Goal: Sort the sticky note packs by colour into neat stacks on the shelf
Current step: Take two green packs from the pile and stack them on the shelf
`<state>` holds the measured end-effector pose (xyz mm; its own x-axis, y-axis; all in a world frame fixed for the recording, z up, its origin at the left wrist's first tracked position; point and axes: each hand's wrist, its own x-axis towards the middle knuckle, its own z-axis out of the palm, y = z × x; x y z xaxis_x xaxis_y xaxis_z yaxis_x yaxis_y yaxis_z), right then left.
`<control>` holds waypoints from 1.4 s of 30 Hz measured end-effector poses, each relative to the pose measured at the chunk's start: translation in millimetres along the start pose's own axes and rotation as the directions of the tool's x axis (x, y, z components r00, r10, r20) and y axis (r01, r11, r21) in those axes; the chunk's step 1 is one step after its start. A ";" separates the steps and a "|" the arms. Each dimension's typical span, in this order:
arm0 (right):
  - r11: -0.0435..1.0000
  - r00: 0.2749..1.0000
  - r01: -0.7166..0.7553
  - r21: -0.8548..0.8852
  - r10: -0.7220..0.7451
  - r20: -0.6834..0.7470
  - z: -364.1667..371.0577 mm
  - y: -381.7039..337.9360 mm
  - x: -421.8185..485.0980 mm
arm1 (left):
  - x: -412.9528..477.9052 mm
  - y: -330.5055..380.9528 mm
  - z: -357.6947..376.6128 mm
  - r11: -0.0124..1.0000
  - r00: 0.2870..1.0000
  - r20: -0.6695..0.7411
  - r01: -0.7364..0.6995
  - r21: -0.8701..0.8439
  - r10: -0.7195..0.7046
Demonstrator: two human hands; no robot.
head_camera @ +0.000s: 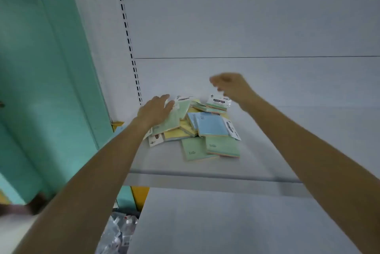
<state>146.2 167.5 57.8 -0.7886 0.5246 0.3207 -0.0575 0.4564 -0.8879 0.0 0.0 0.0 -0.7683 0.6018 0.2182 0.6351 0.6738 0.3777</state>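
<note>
Two bare hands over one jumbled pile of sticky note packs point(197, 128) on the grey shelf point(267, 140).
Clear bags point(119, 231) are glimpsed below the shelf. Two green packs point(193, 149) are laid at the pile's front, a blue pack point(211, 124) on yellow packs point(176, 133) behind. A leftmost green pack point(170, 120) is pressed under the flat, straight-fingered left hand point(156, 110). The right hand point(230, 86) is held above the far packs, blurred; its grip cannot be told. A white back panel point(246, 27), slotted upright point(127, 38) and teal wall point(41, 69) are seen beyond.
</note>
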 end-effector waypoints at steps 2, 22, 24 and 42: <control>0.962 0.986 -0.167 -0.217 0.160 -0.052 7.5 21.9 6.6 | 6.4 -6.0 1.3 0.999 0.999 0.022 -0.037 -0.024 0.037; 0.928 0.928 -0.372 -0.030 0.372 -0.002 1.2 81.6 14.9 | 54.4 11.0 16.0 0.983 0.991 0.108 -0.059 -0.174 0.078; 0.936 0.937 -0.349 -0.054 0.347 -0.035 -1.0 82.4 11.7 | 55.7 15.6 14.2 0.976 0.994 0.025 -0.103 -0.191 0.110; 0.844 0.813 -0.479 -0.241 0.530 0.242 -3.5 66.3 34.9 | 65.0 23.7 17.7 0.814 0.987 -0.163 -0.085 -0.575 -0.012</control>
<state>116.9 218.6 11.3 -0.8197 0.4944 -0.2893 0.4762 0.3075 -0.8238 -33.5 62.7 7.2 -0.7787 0.5155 0.3576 0.5362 0.2507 0.8060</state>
